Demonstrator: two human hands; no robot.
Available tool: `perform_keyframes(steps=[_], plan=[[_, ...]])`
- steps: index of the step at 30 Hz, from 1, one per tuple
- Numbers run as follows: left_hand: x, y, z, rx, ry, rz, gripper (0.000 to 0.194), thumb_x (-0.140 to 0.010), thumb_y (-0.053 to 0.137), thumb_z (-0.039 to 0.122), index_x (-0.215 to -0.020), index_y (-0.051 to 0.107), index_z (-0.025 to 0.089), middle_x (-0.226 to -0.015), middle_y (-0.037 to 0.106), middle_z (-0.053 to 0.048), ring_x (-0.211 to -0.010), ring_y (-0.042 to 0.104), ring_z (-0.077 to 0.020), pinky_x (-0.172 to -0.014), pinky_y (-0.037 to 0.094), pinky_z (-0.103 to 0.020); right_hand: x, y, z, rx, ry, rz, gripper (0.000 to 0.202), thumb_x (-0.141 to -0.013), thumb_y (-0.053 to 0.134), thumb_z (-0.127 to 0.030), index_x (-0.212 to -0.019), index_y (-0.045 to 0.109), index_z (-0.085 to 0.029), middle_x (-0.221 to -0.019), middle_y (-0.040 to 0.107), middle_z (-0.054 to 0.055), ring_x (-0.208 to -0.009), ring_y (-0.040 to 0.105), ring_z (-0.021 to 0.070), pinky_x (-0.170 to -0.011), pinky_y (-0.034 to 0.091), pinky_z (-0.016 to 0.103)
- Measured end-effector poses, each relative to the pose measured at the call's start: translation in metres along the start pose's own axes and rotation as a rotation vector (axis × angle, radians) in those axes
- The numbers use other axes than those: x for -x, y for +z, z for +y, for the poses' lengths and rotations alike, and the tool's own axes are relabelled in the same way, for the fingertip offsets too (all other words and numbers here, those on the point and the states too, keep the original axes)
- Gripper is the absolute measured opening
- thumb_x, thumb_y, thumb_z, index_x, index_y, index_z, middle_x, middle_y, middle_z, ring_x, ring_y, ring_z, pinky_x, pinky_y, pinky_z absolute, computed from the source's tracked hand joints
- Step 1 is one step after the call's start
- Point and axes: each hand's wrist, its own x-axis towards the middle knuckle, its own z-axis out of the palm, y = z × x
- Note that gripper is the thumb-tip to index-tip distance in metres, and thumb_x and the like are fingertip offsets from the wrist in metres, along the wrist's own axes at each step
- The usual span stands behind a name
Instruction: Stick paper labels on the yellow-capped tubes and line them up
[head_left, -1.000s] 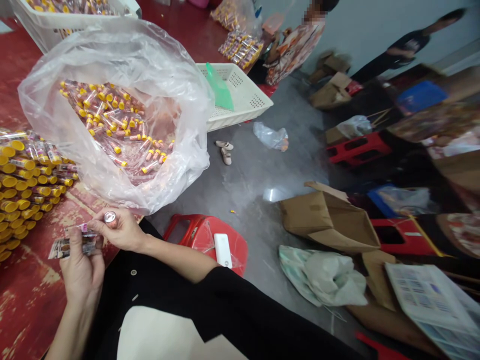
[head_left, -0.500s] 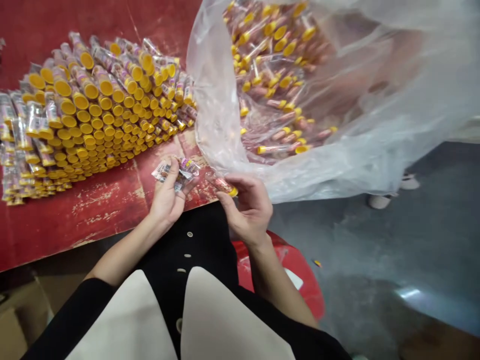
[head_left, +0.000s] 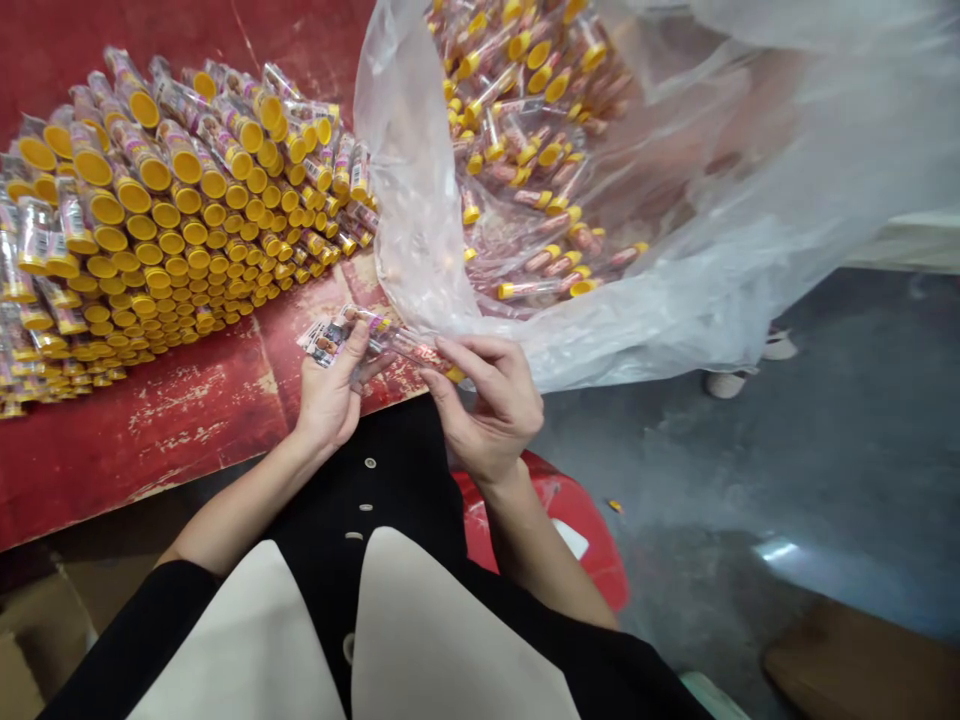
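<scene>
My left hand (head_left: 334, 395) pinches several small printed plastic sleeves (head_left: 326, 340), with the thumb on top. Between thumb and fingers of my right hand (head_left: 491, 405) is a clear tube (head_left: 426, 354) with pinkish contents and a yellow cap, mostly covered at the cap end by my fingers. The tube's far end meets the sleeves near my left fingertips; whether it is inside one I cannot tell. To the left lies a large stack of sleeved tubes (head_left: 172, 220), yellow caps facing me. Loose tubes (head_left: 540, 150) without visible sleeves fill a clear plastic bag (head_left: 420, 230) at the right.
The worn red table (head_left: 202, 430) ends just in front of my body. Below me stands a red stool (head_left: 592, 550) with a white item on it. A small yellow piece (head_left: 615, 506) and a brown cardboard piece (head_left: 840, 660) lie on the grey floor. A shoe (head_left: 726, 384) shows beyond the bag.
My right hand has brought the tube leftward to the sleeves, so its end now meets them. The whole view has shifted slightly; my left hand still grips the sleeves.
</scene>
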Motion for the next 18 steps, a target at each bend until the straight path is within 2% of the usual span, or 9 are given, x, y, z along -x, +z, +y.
perform_keyframes(steps=[4,6,9,12,14,16,18], plan=[[-0.006,0.001,0.0,0.002,-0.034,0.043,0.03,-0.071,0.085,0.029,-0.094,0.068,0.018,-0.09,0.073,0.001,-0.096,0.073,-0.0154,-0.094,0.056,-0.032,0.004,-0.002,0.004,-0.151,0.199,0.033,0.028,-0.086,0.07,-0.025,-0.113,0.071,-0.027,-0.102,0.066,0.006,-0.096,0.066,0.017,-0.083,0.058,0.034],[-0.01,0.002,-0.001,0.013,-0.049,0.036,0.026,-0.073,0.083,0.027,-0.091,0.068,0.018,-0.089,0.073,0.002,-0.091,0.073,-0.0135,-0.094,0.056,-0.031,0.004,0.001,0.006,-0.3,0.361,-0.002,0.019,-0.089,0.064,-0.033,-0.105,0.072,-0.025,-0.1,0.065,0.005,-0.087,0.065,0.0146,-0.073,0.056,0.03],[-0.009,0.005,-0.002,0.034,-0.074,0.021,0.026,-0.071,0.084,0.021,-0.092,0.068,0.018,-0.088,0.073,0.003,-0.083,0.071,-0.0103,-0.088,0.057,-0.028,0.0,0.01,0.002,-0.481,0.605,-0.098,0.027,-0.093,0.056,-0.044,-0.09,0.069,-0.021,-0.086,0.064,0.003,-0.064,0.057,0.0099,-0.055,0.048,0.024],[-0.007,0.008,-0.001,0.02,-0.076,-0.01,0.023,-0.072,0.082,0.016,-0.09,0.069,0.019,-0.088,0.073,0.003,-0.081,0.069,-0.0077,-0.08,0.056,-0.02,-0.009,0.021,-0.002,-0.498,0.635,-0.179,0.026,-0.084,0.068,-0.041,-0.097,0.069,-0.019,-0.089,0.069,0.003,-0.072,0.06,0.0111,-0.067,0.051,0.025],[-0.012,0.009,0.0,0.024,-0.012,0.001,0.014,-0.077,0.077,0.011,-0.084,0.068,0.02,-0.086,0.072,0.006,-0.082,0.068,-0.0055,-0.081,0.056,-0.017,-0.017,0.027,0.003,-0.492,0.606,-0.204,0.024,-0.082,0.07,-0.039,-0.092,0.071,-0.017,-0.088,0.069,0.003,-0.078,0.06,0.0117,-0.075,0.05,0.025],[-0.018,0.012,0.0,-0.005,0.012,-0.015,0.015,-0.082,0.07,0.007,-0.087,0.07,0.021,-0.091,0.073,0.006,-0.088,0.068,-0.0059,-0.085,0.057,-0.018,-0.023,0.029,0.011,-0.54,0.633,-0.23,0.027,-0.082,0.071,-0.043,-0.084,0.071,-0.016,-0.082,0.066,0.002,-0.074,0.057,0.0103,-0.072,0.047,0.024],[-0.019,0.015,-0.002,-0.039,0.026,-0.02,0.015,-0.084,0.068,0.007,-0.09,0.071,0.02,-0.093,0.073,0.005,-0.09,0.067,-0.0061,-0.087,0.058,-0.018,-0.025,0.027,0.015,-0.616,0.674,-0.267,0.035,-0.075,0.078,-0.049,-0.084,0.071,-0.016,-0.079,0.063,0.0,-0.07,0.054,0.0085,-0.066,0.044,0.022]])
